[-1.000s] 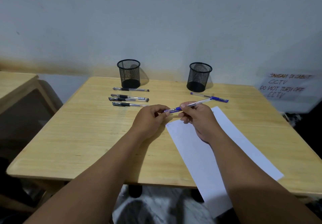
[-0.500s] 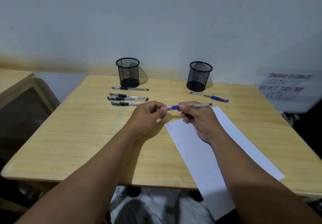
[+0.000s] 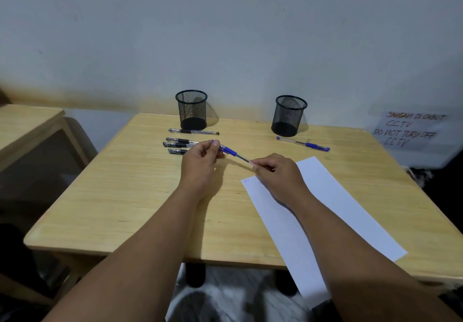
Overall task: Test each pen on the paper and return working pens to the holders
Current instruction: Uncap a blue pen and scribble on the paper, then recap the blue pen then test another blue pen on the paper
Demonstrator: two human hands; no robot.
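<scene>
A blue pen (image 3: 230, 151) hangs above the wooden table (image 3: 125, 196), slanting from upper left to lower right. My left hand (image 3: 200, 163) pinches its upper left end. My right hand (image 3: 278, 173) pinches the lower right end, just above the top corner of the white paper (image 3: 333, 201). A small blue scribble (image 3: 246, 180) marks that corner. Two black mesh holders stand at the back, the left holder (image 3: 191, 108) and the right holder (image 3: 288, 115). Another blue pen (image 3: 303, 143) lies in front of the right holder.
Several black pens (image 3: 179, 143) lie in a row in front of the left holder, partly hidden by my left hand. A second wooden table (image 3: 25, 123) stands to the left. A handwritten sign (image 3: 411, 128) hangs on the wall at right.
The blue pen has swung from pointing up-right to slanting down-right. My right hand slid to its lower right end, and my left hand rose slightly with the other end.
</scene>
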